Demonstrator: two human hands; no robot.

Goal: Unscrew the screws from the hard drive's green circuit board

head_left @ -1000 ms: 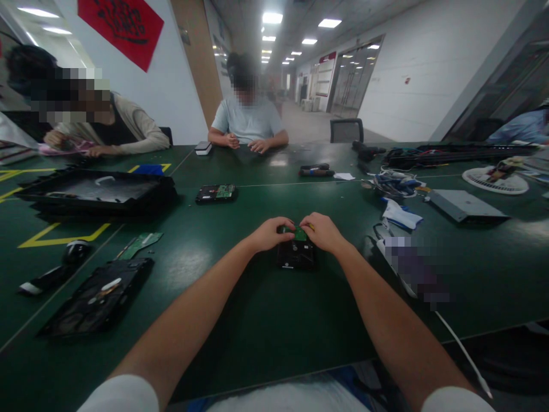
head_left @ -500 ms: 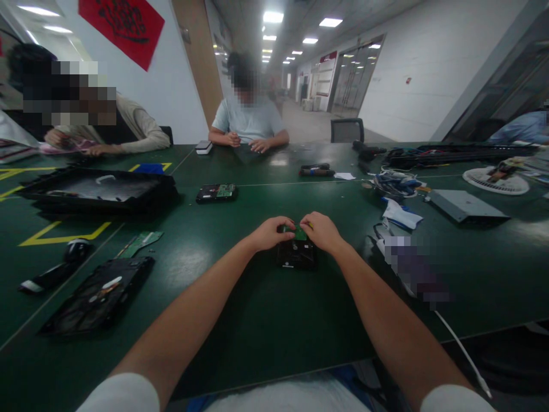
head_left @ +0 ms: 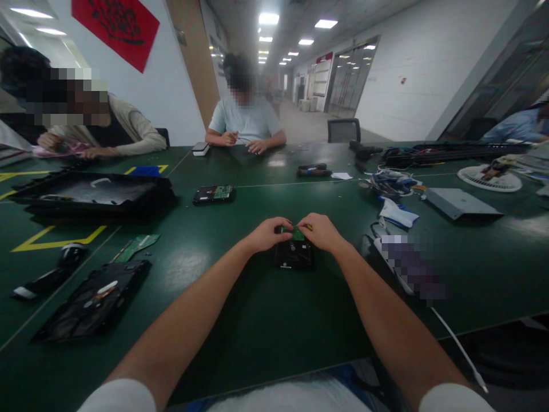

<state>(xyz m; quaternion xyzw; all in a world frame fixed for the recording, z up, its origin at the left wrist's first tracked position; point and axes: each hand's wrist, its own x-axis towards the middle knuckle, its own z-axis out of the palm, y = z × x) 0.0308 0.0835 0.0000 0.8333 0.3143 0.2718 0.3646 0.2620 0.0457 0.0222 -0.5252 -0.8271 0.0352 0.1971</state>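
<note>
1. Tray (head_left: 92,194): black, shallow, on the far left of the green worktop (head_left: 257,320); a dismantled black casing (head_left: 92,300) lies nearer, with a green board strip (head_left: 137,246) between them.
2. Second drive (head_left: 213,194): flat on the worktop beyond the hands, well apart from them.
3. Left hand (head_left: 268,233): fingers curled together, tips on the far left edge of the drive at its green board (head_left: 297,233).
4. Drive (head_left: 294,252): black, flat at the worktop's centre, green board at the far end; long axis seems to run away from the person.
5. Right hand (head_left: 319,232): fingers curled onto the far right edge of the drive, just beside the left hand; whether they pinch a part cannot be told.
6. Cable bundle (head_left: 392,184) and grey box (head_left: 461,204): far right.
</note>
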